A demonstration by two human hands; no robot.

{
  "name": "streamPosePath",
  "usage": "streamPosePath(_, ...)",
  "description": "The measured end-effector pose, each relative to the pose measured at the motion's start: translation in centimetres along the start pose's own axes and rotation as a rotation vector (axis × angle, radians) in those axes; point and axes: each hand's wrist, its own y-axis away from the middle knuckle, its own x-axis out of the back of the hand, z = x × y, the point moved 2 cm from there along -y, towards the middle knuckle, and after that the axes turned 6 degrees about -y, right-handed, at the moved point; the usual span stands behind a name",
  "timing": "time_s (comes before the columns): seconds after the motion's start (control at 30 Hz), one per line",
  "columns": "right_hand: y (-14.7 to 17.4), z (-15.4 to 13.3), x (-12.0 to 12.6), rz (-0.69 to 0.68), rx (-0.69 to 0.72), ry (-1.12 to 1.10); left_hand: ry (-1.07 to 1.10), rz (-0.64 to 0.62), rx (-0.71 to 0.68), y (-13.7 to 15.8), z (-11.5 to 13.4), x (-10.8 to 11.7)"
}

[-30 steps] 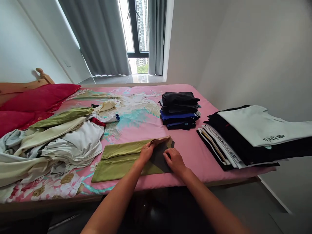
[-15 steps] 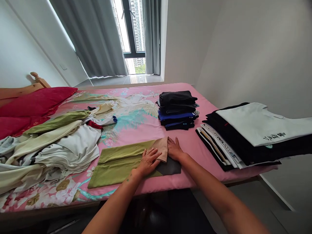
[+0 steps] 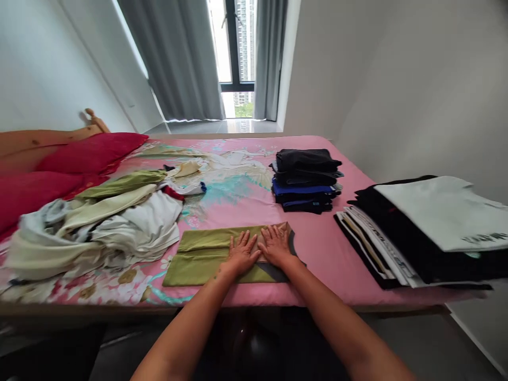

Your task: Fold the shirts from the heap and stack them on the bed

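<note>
A partly folded garment (image 3: 206,256), olive green with tan and dark grey panels, lies flat near the front edge of the bed. My left hand (image 3: 242,253) rests palm down on its green and tan middle, fingers spread. Beside it, my right hand (image 3: 275,245) lies flat on the tan and grey end, with its fingers apart. The two thumbs are close together. Both hands press on the cloth without gripping it. I cannot tell what kind of garment it is.
On the left lies a loose heap of clothes (image 3: 130,227), with red pillows (image 3: 99,151) behind. A folded dark stack (image 3: 305,180) stands beyond my right hand. Farther right, a pile of folded shirts (image 3: 432,211) sits along the bed's edge (image 3: 341,296).
My right hand has moved from the garment's right edge onto its tan part, close to my left hand. The whole view has shifted, so the bed's things appear farther right.
</note>
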Motion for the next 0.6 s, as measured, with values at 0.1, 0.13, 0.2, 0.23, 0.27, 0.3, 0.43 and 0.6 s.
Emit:
streamPosePath(0.1,0.2,0.0,-1.8,-0.006,-0.006,0.018,0.028,0.025,0.0,1.1,-0.7,0.2)
streamPosePath(0.13,0.4,0.3,-1.9,0.015,0.014,0.009,0.027,0.052,0.029,1.6,-1.2,0.5)
streamPosePath(0.2,1.1,1.3,-1.7,0.087,0.039,-0.021,-0.001,0.116,0.128,3.2,-3.0,1.2)
streamPosePath(0.23,1.7,2.1,-1.3,0.154,0.038,-0.036,-0.028,0.15,0.191,4.3,-4.3,1.6)
streamPosePath(0.27,2.5,3.0,-0.9,0.239,0.026,-0.051,-0.061,0.187,0.263,5.6,-5.9,2.0)
streamPosePath(0.3,3.4,4.1,-0.3,0.327,0.0,-0.064,-0.098,0.226,0.336,7.2,-7.7,2.3)
streamPosePath(0.43,7.9,8.3,1.8,0.445,-0.199,-0.034,-0.203,0.322,0.567,13.9,-15.3,2.9)
streamPosePath(0.6,9.4,9.0,3.5,0.221,-0.349,0.001,-0.188,0.23,0.684,17.3,-19.7,3.3)
